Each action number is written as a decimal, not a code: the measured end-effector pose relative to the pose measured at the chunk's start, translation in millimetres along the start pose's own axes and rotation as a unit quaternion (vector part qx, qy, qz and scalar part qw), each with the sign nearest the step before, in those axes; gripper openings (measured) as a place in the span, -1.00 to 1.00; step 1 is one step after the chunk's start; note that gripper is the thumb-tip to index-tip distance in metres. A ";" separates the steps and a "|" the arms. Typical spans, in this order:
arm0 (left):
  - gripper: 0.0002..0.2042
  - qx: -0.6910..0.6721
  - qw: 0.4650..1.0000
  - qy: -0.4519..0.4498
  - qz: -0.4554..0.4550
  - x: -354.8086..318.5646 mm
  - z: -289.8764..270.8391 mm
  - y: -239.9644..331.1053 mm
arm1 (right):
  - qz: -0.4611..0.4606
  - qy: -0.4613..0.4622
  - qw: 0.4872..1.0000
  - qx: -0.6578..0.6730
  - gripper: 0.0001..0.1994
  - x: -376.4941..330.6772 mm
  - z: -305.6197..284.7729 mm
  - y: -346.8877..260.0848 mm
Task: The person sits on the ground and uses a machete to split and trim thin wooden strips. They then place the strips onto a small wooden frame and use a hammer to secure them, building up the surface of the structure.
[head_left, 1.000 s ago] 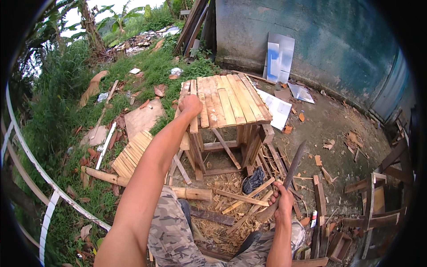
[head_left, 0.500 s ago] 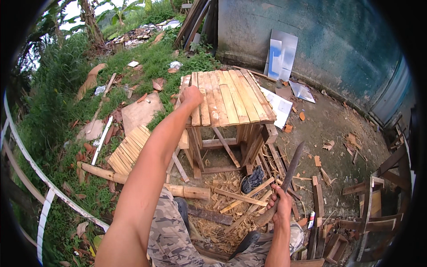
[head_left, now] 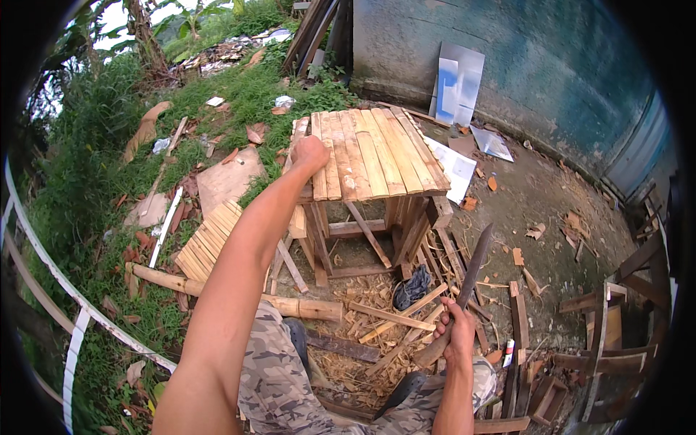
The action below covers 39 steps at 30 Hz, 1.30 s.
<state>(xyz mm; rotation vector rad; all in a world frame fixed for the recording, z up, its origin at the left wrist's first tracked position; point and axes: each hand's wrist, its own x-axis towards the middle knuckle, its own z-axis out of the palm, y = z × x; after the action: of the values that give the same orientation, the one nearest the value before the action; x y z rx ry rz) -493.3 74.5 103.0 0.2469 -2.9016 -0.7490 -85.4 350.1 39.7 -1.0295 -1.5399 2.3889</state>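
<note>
A small wooden frame stands before me, topped with a row of pale wooden slats. My left hand is closed at the far left of that top, fingers curled round the edge of a wooden slat; the fingertips are hidden. Low on the right, my right hand grips a machete by its wooden handle, the dark blade pointing up and away. The blade is apart from the frame, to its right. Under the top, the frame's front is open, and a diagonal stick shows inside.
A bamboo pole lies across, near my knees. Behind it on the left rests a slatted panel. Shavings, loose sticks and a dark cloth-like bundle lie below the frame. Scrap wooden frames stand at right; a blue-grey wall rises behind.
Hardly anything differs. The machete's tip has shifted slightly left and up, and the view has moved a little. My left hand stays on the slat.
</note>
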 end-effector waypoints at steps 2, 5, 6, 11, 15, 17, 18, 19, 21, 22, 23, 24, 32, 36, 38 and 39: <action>-0.66 0.007 1.000 -0.006 0.007 1.2 0.5 -1.5 | 0.000 -0.001 1.000 0.000 -0.70 -1.1 0.4 -0.5; -0.66 0.007 1.000 -0.003 0.007 4.3 3.4 -4.1 | 0.004 -0.006 1.000 0.004 -0.70 -2.6 0.5 -1.4; -0.65 0.007 1.000 0.000 0.007 5.1 4.4 -5.4 | 0.004 -0.006 1.000 0.004 -0.71 -2.9 0.5 -1.7; -0.60 0.045 0.998 0.004 0.052 6.5 6.5 -7.8 | 0.002 -0.010 1.000 0.005 -0.71 -2.7 -1.2 -1.6; -0.41 0.091 0.983 0.024 0.157 -3.9 9.9 1.4 | 0.003 -0.018 1.000 0.015 -0.70 -2.4 -4.4 -1.0; -0.30 0.090 0.986 -0.062 0.126 -13.6 13.8 14.0 | 0.002 -0.018 1.000 0.015 -0.70 -3.5 -6.1 -1.4; -0.24 0.087 0.984 -0.112 0.108 -19.9 15.2 20.8 | 0.002 -0.017 1.000 0.013 -0.71 -4.2 -6.7 -1.8; -0.23 0.097 0.980 -0.127 0.119 -26.2 14.5 26.5 | 0.005 -0.022 1.000 0.016 -0.71 -5.0 -7.2 -2.4; -0.20 0.108 0.970 -0.167 0.141 -41.4 11.8 37.3 | -0.002 -0.019 1.000 0.012 -0.72 -6.6 -8.1 -4.2; -0.19 0.131 0.966 -0.165 0.153 -51.6 12.7 44.8 | 0.001 -0.020 1.000 0.018 -0.73 -7.5 -8.3 -5.1; -0.17 0.134 0.957 -0.177 0.186 -62.9 13.6 51.2 | -0.006 -0.021 1.000 0.013 -0.73 -8.2 -8.7 -6.0; -0.13 0.137 0.948 -0.185 0.217 -74.0 13.8 57.1 | -0.009 -0.023 1.000 0.013 -0.73 -8.8 -9.2 -6.9; 0.05 0.212 0.868 -0.127 0.430 -127.7 -10.3 36.6 | -0.016 -0.031 0.999 0.022 -0.74 -17.7 -20.7 -12.1; -0.02 0.204 0.882 -0.084 0.417 -124.3 -18.9 2.7 | -0.026 -0.025 0.999 0.021 -0.74 -24.3 -26.5 -15.5; -0.09 0.177 0.886 -0.065 0.424 -119.6 -16.4 -10.2 | -0.029 -0.023 0.999 0.017 -0.74 -26.3 -29.0 -16.9; -0.09 0.158 0.882 -0.048 0.441 -117.3 -13.6 -14.6 | -0.030 -0.025 0.999 0.019 -0.74 -27.0 -30.4 -17.4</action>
<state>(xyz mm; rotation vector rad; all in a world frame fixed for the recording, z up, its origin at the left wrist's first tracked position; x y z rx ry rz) -374.5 78.0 97.2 -1.0387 -2.7287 -0.1209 -51.1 369.7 59.5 -0.9103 -1.5131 2.4102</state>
